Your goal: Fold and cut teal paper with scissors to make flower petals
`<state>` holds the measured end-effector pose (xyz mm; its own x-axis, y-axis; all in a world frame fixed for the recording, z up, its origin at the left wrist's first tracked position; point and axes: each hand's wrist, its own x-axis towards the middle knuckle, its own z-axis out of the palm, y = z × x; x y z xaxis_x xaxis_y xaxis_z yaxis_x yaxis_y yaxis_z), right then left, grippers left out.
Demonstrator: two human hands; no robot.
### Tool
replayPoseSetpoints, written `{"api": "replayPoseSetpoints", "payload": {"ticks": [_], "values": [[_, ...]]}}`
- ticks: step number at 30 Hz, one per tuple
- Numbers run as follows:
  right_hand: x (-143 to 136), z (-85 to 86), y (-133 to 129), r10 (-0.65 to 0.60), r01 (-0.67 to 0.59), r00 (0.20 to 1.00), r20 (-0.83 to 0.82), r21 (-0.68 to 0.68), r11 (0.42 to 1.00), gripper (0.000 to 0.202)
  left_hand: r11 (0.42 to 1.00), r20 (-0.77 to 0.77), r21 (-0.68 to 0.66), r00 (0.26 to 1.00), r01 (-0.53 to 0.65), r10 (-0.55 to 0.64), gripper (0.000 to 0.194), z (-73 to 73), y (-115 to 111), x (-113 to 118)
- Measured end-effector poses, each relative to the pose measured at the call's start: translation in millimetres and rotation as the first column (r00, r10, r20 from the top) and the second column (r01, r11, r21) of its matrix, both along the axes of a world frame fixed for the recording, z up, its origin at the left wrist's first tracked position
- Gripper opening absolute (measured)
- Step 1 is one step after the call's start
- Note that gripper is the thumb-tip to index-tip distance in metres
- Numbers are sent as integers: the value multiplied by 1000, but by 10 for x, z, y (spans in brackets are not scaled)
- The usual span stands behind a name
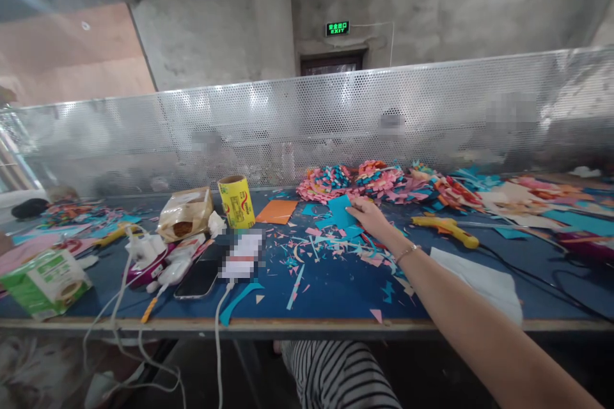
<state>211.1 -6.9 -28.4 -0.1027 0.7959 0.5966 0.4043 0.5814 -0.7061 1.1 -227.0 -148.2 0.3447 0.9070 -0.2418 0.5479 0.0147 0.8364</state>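
My right hand reaches over the middle of the blue table, its fingers closed on the edge of a blue paper piece. Pink and blue paper scraps lie scattered around and below it. Just behind are bundles of pink, blue and orange paper strips. An orange paper sheet lies flat to the left of the hand. My left hand does not show.
Yellow glue gun and white cloth lie at the right. At the left are a yellow roll, a clear-wrapped package, phones, white cables and a green box. A perforated metal screen stands behind.
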Motion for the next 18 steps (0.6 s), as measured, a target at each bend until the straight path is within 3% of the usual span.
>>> {"api": "replayPoseSetpoints", "payload": {"ticks": [2,4,6,7,9,11,13,15,16,18], "values": [[7,-2,13,-5,5,1000,-21,6,1000,33,997,128,34,989,64,-68,63,129,155,119],[11,-3,31,-9,9,999,-46,6,1000,34,994,219,67,971,82,-95,53,409,314,232],[7,-8,50,-5,5,997,-73,-9,1000,34,990,318,126,943,61,-98,50,867,557,330],[1,-11,57,3,-6,996,-91,-26,1000,34,985,454,171,888,-3,-76,48,1138,719,369],[-16,-17,62,24,-34,991,-132,-78,996,33,952,704,239,709,-193,-33,39,1652,1099,418],[-37,-18,54,32,-52,986,-164,-120,991,34,916,822,201,569,-347,35,30,1980,1489,430],[-60,-14,40,30,-53,983,-182,-128,990,35,881,856,71,482,-468,187,37,2026,1819,418],[-84,-11,35,34,-56,983,-181,-115,992,36,826,843,14,451,-564,293,43,1841,2057,406],[-95,-12,40,40,-60,984,-175,-112,992,36,800,816,16,470,-600,336,42,1706,2144,404],[-117,-23,64,42,-59,987,-152,-105,993,35,794,744,130,588,-594,317,29,1444,2264,406]]}}
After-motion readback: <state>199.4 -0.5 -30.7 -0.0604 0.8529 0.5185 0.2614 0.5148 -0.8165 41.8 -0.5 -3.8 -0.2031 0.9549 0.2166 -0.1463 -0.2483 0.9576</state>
